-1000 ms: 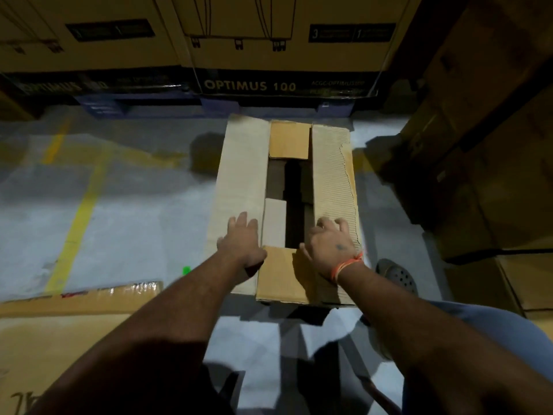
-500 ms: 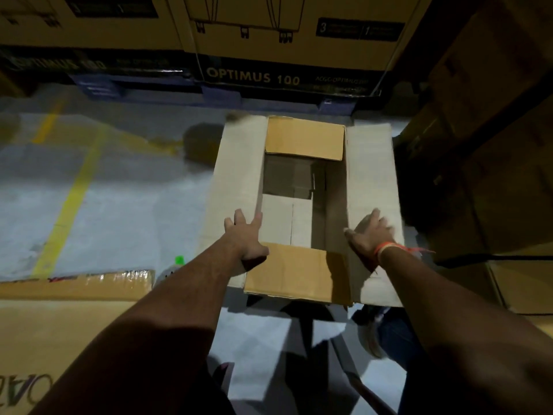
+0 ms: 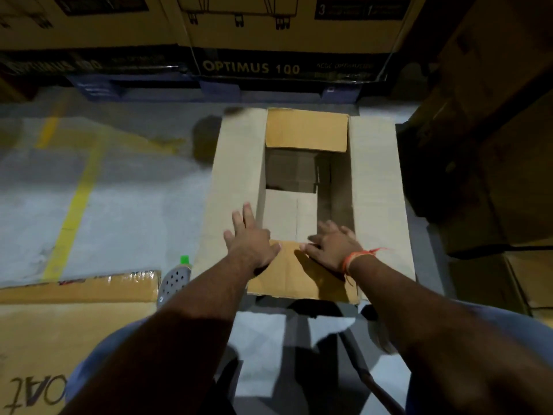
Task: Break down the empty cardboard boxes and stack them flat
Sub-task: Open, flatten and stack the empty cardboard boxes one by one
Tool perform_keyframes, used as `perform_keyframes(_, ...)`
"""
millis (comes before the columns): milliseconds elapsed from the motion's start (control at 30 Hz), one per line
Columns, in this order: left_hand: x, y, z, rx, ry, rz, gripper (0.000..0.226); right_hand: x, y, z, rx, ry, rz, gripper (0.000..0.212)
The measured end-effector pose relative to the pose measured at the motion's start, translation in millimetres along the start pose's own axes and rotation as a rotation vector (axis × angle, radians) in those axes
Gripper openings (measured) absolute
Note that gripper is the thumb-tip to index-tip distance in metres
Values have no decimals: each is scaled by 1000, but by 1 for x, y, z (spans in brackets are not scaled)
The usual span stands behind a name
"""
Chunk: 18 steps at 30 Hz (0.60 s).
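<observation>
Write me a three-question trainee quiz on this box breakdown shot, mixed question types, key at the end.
1. True or false: the open brown cardboard box on the floor already lies fully flattened.
2. Multiple choice: where does the left hand rest? A) on the yellow painted floor line; B) at the meeting of the box's left flap and near flap; C) on the printed "OPTIMUS 100" carton.
3. Fill in: the right hand, with an orange wristband, lies on the box's ____ flap.

Key: 1 false, its flaps are spread but its inside is still open; 2 B; 3 near.
</observation>
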<state>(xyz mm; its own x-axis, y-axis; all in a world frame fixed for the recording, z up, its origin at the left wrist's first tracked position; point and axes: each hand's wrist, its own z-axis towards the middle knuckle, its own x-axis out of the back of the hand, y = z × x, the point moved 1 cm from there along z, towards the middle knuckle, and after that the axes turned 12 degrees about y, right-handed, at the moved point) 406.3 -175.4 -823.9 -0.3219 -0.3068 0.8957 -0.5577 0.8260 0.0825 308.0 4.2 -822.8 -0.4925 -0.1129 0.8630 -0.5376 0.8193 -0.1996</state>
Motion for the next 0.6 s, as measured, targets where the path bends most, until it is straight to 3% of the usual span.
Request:
perform_keyframes(100, 31, 9, -14, -22, 245, -182, 54, 22, -15, -12, -97, 115, 193, 65)
perform_keyframes(133, 42, 8, -16, -20, 241, -265, 54, 33, -16, -15, -100, 115, 216, 60)
perform_keyframes(233, 55, 3, -25, -68, -96, -426, 43, 53, -10, -24, -6, -178, 165, 28)
perform_keyframes(300, 49, 3, -33, -242, -188, -227, 35, 45, -4, -33, 52, -310, 30, 61)
perform_keyframes(367, 29, 2, -41, -365, -196, 58, 70, 21, 2, -44, 74, -285, -76, 105)
perform_keyframes(433, 6, -1, -47, -418, -249, 253, 95, -11, 5, -56, 87, -201, -146, 132)
perform_keyframes(500, -14, -4, -53, -465, -295, 396, 91, -33, 6, -62, 96, -143, -189, 139)
perform_keyframes(600, -30, -2, -58, -429, -292, 501, 63, -46, 0, -63, 134, -113, -258, 130)
